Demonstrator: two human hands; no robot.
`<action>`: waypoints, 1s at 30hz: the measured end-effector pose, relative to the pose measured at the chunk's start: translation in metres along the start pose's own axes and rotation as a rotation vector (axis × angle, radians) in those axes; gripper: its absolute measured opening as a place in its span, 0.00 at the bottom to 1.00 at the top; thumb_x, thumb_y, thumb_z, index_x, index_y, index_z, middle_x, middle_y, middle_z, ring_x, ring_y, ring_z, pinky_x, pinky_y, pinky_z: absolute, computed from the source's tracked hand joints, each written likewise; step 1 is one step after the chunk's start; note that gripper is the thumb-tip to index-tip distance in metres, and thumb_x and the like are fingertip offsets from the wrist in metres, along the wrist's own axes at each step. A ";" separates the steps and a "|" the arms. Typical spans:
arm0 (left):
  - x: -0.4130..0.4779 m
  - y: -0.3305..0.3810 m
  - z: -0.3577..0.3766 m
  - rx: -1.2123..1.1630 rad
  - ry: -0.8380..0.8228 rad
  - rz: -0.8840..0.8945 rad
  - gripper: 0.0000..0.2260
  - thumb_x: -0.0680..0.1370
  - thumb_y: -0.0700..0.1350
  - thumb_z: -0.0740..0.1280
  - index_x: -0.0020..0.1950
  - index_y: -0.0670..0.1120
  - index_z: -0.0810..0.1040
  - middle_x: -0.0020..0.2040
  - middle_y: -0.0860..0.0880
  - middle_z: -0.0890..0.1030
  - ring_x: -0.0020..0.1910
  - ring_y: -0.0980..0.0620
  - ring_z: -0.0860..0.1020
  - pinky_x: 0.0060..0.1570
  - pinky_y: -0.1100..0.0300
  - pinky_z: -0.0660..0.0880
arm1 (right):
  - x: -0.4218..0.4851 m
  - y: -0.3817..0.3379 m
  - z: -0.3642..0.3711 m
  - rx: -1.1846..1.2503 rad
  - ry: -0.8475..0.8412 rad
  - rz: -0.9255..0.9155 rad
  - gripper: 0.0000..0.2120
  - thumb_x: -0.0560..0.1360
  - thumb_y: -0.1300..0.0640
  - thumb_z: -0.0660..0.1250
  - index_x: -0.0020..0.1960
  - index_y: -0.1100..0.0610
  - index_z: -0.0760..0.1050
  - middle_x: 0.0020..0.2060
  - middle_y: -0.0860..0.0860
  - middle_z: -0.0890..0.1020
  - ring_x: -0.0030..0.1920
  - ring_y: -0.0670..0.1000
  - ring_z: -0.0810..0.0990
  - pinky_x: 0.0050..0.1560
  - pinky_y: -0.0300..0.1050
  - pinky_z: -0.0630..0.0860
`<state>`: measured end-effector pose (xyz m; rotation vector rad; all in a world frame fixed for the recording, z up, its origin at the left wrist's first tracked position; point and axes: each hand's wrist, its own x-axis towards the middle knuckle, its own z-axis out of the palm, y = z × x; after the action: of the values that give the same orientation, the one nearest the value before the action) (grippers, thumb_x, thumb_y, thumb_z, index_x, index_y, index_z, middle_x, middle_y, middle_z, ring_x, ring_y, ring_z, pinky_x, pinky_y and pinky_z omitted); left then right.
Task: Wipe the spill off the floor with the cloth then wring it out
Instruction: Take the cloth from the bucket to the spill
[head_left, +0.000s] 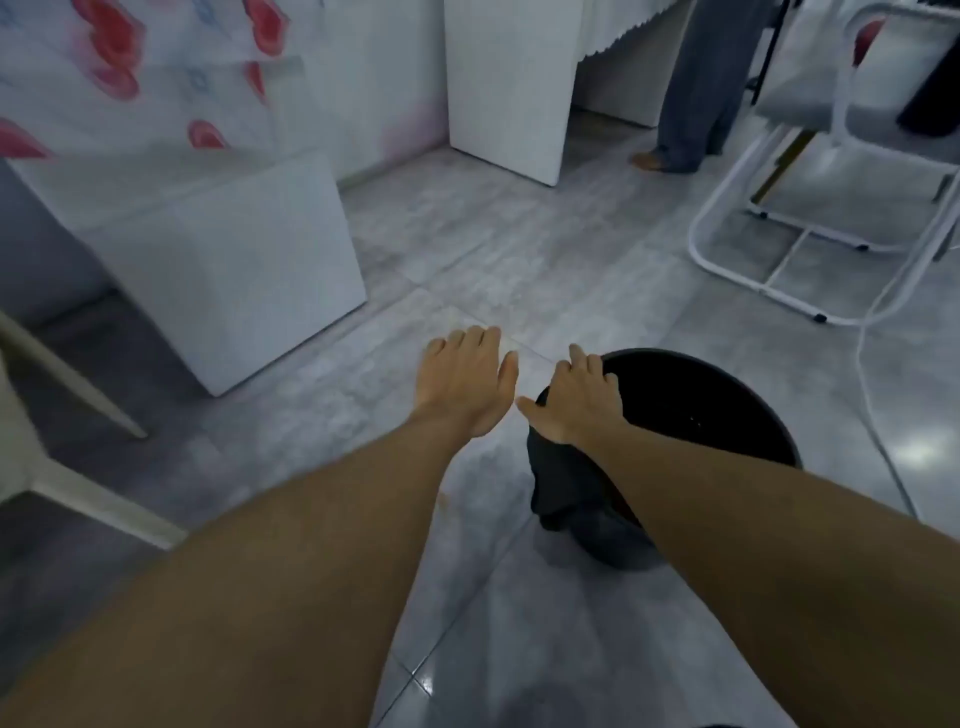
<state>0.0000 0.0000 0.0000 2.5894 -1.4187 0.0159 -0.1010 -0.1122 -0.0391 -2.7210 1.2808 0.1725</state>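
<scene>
A dark grey cloth (563, 486) hangs over the near left rim of a black bucket (727, 410) that stands on the grey tiled floor. My right hand (579, 402) lies flat on the top of the cloth at the rim, fingers spread, palm down. My left hand (465, 382) hovers just to the left of it over the floor, fingers apart and holding nothing. A faint damp patch (488, 457) shows on the tile between my forearms. The inside of the bucket is dark and I cannot tell what it holds.
A white cabinet (228, 280) stands on the left, a second white unit (509, 88) behind. A white folding chair frame (810, 228) is at the right. Another person's trouser legs (696, 98) are at the back. A pale chair leg (67, 379) crosses the left edge.
</scene>
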 end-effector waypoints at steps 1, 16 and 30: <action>-0.001 -0.001 0.007 -0.003 -0.015 0.000 0.22 0.85 0.54 0.50 0.71 0.43 0.70 0.68 0.44 0.76 0.65 0.43 0.74 0.65 0.48 0.66 | 0.001 0.001 0.009 -0.024 -0.088 0.022 0.42 0.76 0.30 0.59 0.78 0.59 0.62 0.82 0.57 0.52 0.80 0.61 0.53 0.73 0.59 0.59; -0.052 -0.054 0.040 -0.080 -0.088 -0.190 0.23 0.85 0.55 0.49 0.69 0.43 0.73 0.66 0.44 0.78 0.64 0.43 0.74 0.66 0.48 0.66 | -0.016 -0.028 0.027 -0.171 0.289 -0.305 0.24 0.82 0.39 0.56 0.38 0.56 0.72 0.30 0.52 0.77 0.32 0.55 0.74 0.48 0.50 0.71; -0.222 -0.203 -0.019 -0.050 0.215 -0.611 0.11 0.84 0.48 0.52 0.44 0.48 0.67 0.44 0.47 0.76 0.43 0.47 0.72 0.49 0.52 0.66 | -0.120 -0.274 0.049 0.217 0.122 -1.012 0.12 0.73 0.50 0.68 0.38 0.56 0.69 0.31 0.55 0.81 0.29 0.58 0.75 0.32 0.48 0.71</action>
<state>0.0509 0.2949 -0.0354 2.7616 -0.5173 0.1636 0.0324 0.1603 -0.0500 -2.8220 -0.1662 -0.2235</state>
